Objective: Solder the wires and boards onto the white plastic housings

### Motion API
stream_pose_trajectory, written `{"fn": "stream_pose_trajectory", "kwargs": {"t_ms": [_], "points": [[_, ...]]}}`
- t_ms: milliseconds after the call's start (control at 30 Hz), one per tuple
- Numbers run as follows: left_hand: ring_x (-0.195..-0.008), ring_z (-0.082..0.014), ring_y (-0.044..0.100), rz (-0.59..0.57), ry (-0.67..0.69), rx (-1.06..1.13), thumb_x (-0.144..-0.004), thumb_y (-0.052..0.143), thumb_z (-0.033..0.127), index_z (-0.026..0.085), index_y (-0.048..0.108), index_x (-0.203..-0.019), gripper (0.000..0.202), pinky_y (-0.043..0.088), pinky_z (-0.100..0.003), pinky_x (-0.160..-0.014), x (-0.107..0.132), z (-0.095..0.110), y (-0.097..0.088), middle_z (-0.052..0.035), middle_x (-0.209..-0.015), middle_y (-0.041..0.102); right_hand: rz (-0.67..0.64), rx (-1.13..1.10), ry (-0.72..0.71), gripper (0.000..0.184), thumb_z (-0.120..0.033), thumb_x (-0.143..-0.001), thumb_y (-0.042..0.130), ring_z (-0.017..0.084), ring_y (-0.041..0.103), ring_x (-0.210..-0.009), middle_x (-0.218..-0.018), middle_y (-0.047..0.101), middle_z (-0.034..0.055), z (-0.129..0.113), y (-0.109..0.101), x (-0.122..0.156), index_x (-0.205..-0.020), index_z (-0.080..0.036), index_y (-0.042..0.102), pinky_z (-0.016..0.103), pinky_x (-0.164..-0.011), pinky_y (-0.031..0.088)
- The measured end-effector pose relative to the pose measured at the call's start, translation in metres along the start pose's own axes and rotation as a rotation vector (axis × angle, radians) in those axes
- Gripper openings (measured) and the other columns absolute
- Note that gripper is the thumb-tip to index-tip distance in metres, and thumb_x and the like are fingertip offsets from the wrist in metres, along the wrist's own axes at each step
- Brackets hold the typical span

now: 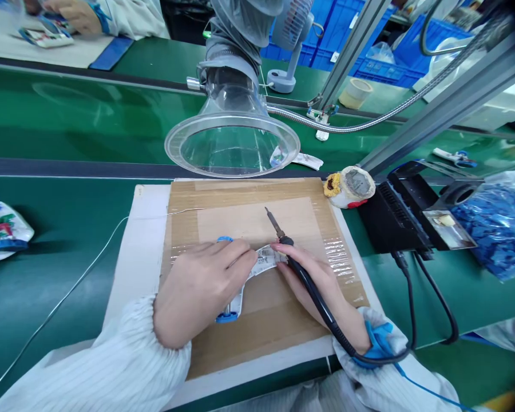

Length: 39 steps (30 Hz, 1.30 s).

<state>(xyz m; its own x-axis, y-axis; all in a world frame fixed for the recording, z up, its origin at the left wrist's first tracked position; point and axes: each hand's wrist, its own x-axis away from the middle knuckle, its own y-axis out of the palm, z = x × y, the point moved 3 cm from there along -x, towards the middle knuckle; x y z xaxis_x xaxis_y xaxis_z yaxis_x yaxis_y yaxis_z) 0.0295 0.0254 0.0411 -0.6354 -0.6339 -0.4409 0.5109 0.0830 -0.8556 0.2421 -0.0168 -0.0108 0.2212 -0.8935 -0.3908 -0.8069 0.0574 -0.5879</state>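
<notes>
A white plastic housing with blue ends (266,258) lies over the cardboard, curved like a small handheld device's shell. Closed over its left part is my left hand (206,280), which hides much of it. My right hand (317,280) carries a soldering iron (311,286), its metal tip pointing up and away, clear of the housing. Thumb and fingers of that same hand also touch the housing's right end. A thin solder wire (111,233) runs from the lower left onto the cardboard (257,337); its end lies beyond my left hand.
A clear fume hood (232,117) hangs over the board's far edge. To the right stand a tip-cleaning pot (355,186), a black soldering station (390,214) and a bag of blue parts (498,223). Another housing (4,229) lies left. Across the bench, a co-worker's hand (77,16) handles a similar part.
</notes>
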Motion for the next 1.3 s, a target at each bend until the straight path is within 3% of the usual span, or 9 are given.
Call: {"fn": "stream_pose_trajectory", "kwargs": {"t_ms": [100,200,267,367,467,700,1100,1233,1300], "points": [[-0.097,-0.0255,0.068,0.058,-0.032,-0.054,-0.103,0.057,0.014,0.020,0.072,-0.087,0.022,0.053,-0.039,-0.079,0.004,0.001,0.009,-0.0085,-0.106,0.074,-0.004,0.015,0.011,0.041,-0.016,-0.107,0.057,0.020,0.077,-0.120,-0.135,0.076,0.0043,-0.001,0.001,-0.002,-0.145,-0.033,0.060,0.036,-0.103,0.066],[-0.125,-0.0315,0.061,0.069,-0.177,0.136,-0.102,0.059,0.017,0.021,0.073,-0.088,0.020,0.053,-0.049,-0.100,0.007,-0.005,0.018,-0.0120,-0.129,0.067,0.072,0.026,0.013,0.039,-0.017,-0.106,0.062,0.021,0.080,-0.113,-0.127,0.080,0.0036,-0.004,-0.003,0.000,-0.142,-0.032,0.063,0.034,-0.097,0.068],[-0.131,-0.0304,0.059,0.029,-0.241,0.267,-0.103,0.058,0.019,0.020,0.073,-0.091,0.019,0.053,-0.049,-0.105,0.008,-0.009,0.023,-0.0127,-0.134,0.063,0.183,-0.002,0.036,0.035,-0.021,-0.106,0.064,0.022,0.083,-0.101,-0.111,0.084,0.0024,-0.006,-0.012,0.005,-0.139,-0.031,0.066,0.035,-0.092,0.069],[-0.131,-0.0286,0.059,-0.005,-0.283,0.350,-0.103,0.058,0.019,0.020,0.073,-0.093,0.018,0.053,-0.047,-0.106,0.009,-0.011,0.026,-0.0132,-0.137,0.059,0.294,-0.063,0.064,0.024,-0.036,-0.108,0.064,0.022,0.080,-0.076,-0.093,0.083,0.0034,-0.007,-0.026,0.015,-0.129,-0.029,0.072,0.038,-0.075,0.069],[-0.127,-0.0275,0.060,-0.014,-0.281,0.376,-0.103,0.058,0.018,0.019,0.073,-0.094,0.017,0.052,-0.046,-0.106,0.010,-0.011,0.027,-0.0132,-0.138,0.057,0.335,-0.098,0.045,0.022,-0.042,-0.108,0.062,0.021,0.075,-0.069,-0.086,0.080,0.0044,-0.008,-0.033,0.020,-0.112,-0.027,0.078,0.036,-0.062,0.062],[-0.128,-0.0277,0.059,0.004,-0.249,0.359,-0.103,0.058,0.017,0.019,0.073,-0.094,0.017,0.051,-0.045,-0.107,0.009,-0.010,0.028,-0.0135,-0.137,0.058,0.268,-0.138,0.012,0.016,-0.028,-0.106,0.063,0.018,0.068,-0.062,-0.071,0.073,-0.0003,-0.010,-0.028,0.016,-0.109,-0.027,0.078,0.034,-0.061,0.057],[-0.128,-0.0275,0.059,-0.002,-0.282,0.364,-0.103,0.057,0.016,0.018,0.072,-0.093,0.018,0.050,-0.045,-0.107,0.009,-0.009,0.028,-0.0134,-0.135,0.060,0.237,-0.138,0.002,0.016,-0.028,-0.106,0.062,0.016,0.065,-0.059,-0.069,0.071,-0.0012,-0.011,-0.028,0.014,-0.107,-0.025,0.078,0.032,-0.058,0.055],[-0.128,-0.0276,0.059,-0.003,-0.277,0.368,-0.103,0.057,0.016,0.018,0.072,-0.092,0.018,0.049,-0.045,-0.107,0.008,-0.009,0.029,-0.0136,-0.135,0.060,0.372,-0.132,0.013,0.020,-0.033,-0.109,0.060,0.015,0.064,-0.056,-0.071,0.071,-0.0009,-0.009,-0.032,0.017,-0.103,-0.026,0.078,0.031,-0.054,0.052],[-0.127,-0.0275,0.059,-0.002,-0.274,0.369,-0.103,0.057,0.017,0.019,0.072,-0.091,0.018,0.049,-0.045,-0.107,0.008,-0.009,0.029,-0.0134,-0.135,0.060,0.405,-0.149,0.068,0.021,-0.037,-0.110,0.058,0.014,0.063,-0.052,-0.069,0.070,-0.0024,-0.008,-0.033,0.017,-0.110,-0.027,0.077,0.030,-0.052,0.053]]}}
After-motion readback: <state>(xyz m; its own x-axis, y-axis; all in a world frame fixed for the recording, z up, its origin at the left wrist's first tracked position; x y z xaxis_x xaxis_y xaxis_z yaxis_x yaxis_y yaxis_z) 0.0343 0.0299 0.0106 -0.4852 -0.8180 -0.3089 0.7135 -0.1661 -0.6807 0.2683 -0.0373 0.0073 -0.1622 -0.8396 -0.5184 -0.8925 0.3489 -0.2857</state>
